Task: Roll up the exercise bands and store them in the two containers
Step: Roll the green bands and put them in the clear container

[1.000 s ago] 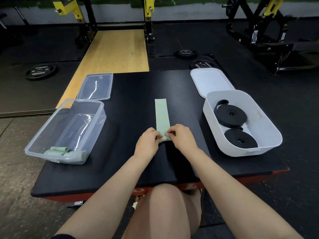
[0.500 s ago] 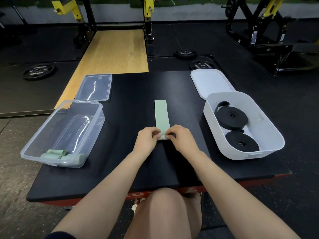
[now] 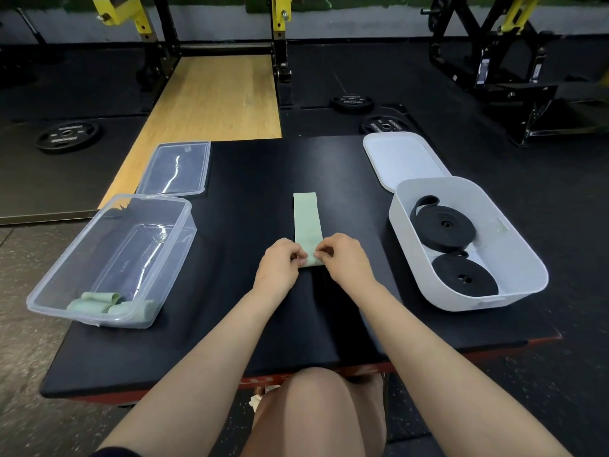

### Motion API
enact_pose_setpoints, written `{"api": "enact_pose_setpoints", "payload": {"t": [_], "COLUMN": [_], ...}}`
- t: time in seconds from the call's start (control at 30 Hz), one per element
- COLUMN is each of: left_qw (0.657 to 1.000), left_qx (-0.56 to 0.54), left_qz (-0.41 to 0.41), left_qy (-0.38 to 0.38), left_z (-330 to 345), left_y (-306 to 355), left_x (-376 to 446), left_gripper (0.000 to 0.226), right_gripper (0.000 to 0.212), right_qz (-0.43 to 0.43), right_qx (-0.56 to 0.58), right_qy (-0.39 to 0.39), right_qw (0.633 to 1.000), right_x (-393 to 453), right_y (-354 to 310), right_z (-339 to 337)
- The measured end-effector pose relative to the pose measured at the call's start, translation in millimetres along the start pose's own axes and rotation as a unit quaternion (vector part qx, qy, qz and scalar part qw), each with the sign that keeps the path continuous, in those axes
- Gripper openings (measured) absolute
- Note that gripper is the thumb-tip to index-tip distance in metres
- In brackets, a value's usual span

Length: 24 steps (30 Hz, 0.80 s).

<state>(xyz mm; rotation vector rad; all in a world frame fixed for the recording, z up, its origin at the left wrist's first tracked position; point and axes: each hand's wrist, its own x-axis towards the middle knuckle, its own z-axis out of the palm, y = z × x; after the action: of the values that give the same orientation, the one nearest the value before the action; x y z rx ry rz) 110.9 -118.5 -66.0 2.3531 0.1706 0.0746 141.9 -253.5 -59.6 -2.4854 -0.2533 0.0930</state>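
Both hands, L (image 3: 280, 266) & R (image 3: 346, 262), pinching near end of green band (image 3: 305, 222), flat on tabletop (image 3: 250, 179) btwn clear bin (image 3: 43, 303) & white bin (image 3: 534, 268).

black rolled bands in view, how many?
2, both in the white bin: the larger roll at its far end, the smaller roll nearer. None seem hidden.

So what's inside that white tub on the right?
The white tub holds two rolled black bands: a larger coil at the far end and a smaller coil nearer the person. A pale patch shows on the inner wall. Whatever lies beneath the coils is covered.
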Motion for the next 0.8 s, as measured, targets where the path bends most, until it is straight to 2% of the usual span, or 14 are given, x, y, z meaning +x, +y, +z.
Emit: {"api": "enact_pose_setpoints", "payload": {"t": [0.2,0.33,0.53,0.6,0.8], "left_qw": [0.998,0.998,1.0,0.999,0.998], "left_qx": [0.047,0.041,-0.005,-0.018,0.025], "left_qz": [-0.003,-0.015,0.015,0.034,0.053], "left_qy": [-0.032,-0.034,0.026,0.023,0.013], "left_z": [-6,-9,-5,-3,-2], "left_y": [1,1,-4,-7,-9], "left_x": [17,21,16,14,21], "left_gripper": [0.011,0.011,0.009,0.015,0.008], "right_gripper": [0.015,0.013,0.012,0.013,0.015], "right_qz": [-0.061,-0.037,0.004,0.021,0.039], "right_qx": [-0.001,0.014,0.034,0.04,0.017], "right_qy": [0.024,0.021,-0.002,-0.009,0.0], "right_qw": [0.998,0.999,0.999,0.999,0.999], "right_x": [-7,-1,9,14,22], "right_y": [5,3,-1,-2,-5], "right_z": [6,8,2,1,0]}}
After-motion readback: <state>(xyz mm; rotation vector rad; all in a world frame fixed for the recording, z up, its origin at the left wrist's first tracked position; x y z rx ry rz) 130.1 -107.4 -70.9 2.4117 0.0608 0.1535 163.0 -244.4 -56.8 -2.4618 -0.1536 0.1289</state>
